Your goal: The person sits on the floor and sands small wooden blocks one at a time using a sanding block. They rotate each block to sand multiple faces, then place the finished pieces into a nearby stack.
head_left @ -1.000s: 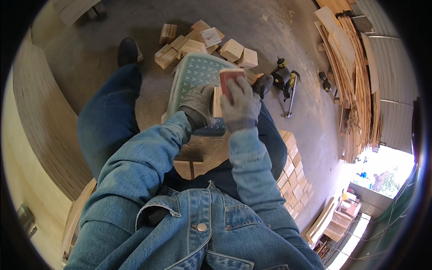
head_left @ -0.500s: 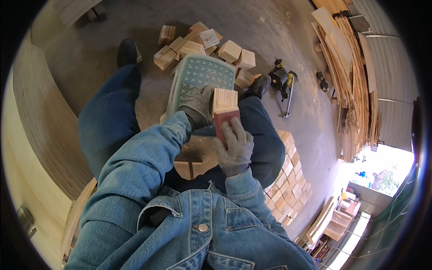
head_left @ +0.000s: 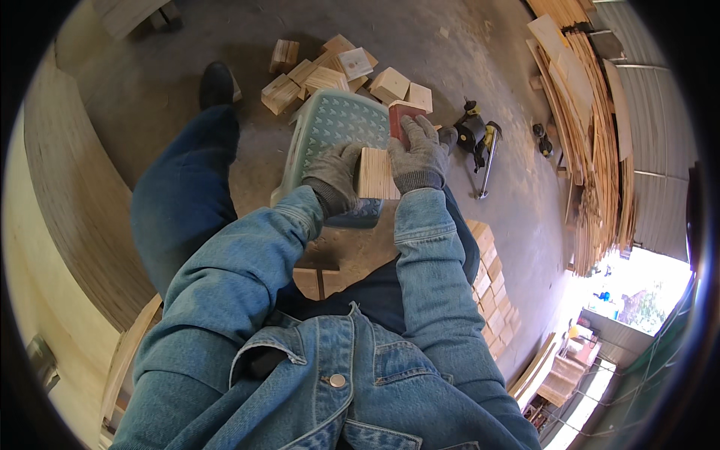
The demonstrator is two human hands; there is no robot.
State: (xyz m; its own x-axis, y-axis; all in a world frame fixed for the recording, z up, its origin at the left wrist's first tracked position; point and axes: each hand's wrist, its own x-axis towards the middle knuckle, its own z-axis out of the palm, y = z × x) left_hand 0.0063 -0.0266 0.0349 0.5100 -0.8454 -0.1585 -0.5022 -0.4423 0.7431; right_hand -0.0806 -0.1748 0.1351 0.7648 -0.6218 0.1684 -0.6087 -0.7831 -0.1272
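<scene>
In a grey glove, my left hand grips the left side of a pale wooden block, holding it over the near part of a grey-green plastic stool between my legs. My right hand, gloved too, is closed on a dark red sanding block, its fingers laid over the right part of it. The sanding block is beyond the wooden block's far right corner. The right hand's wrist is beside the wooden block's right face; whether they touch is hard to tell.
Several loose wooden blocks lie heaped beyond the stool. Right of them are a yellow-and-black power tool and a hammer. Stacked blocks stand by my right leg. Long boards lean along the right wall.
My right hand has moved the sanding block away from me and slightly right, from the wooden block's near end to past its far end. The left hand has stayed nearly in place.
</scene>
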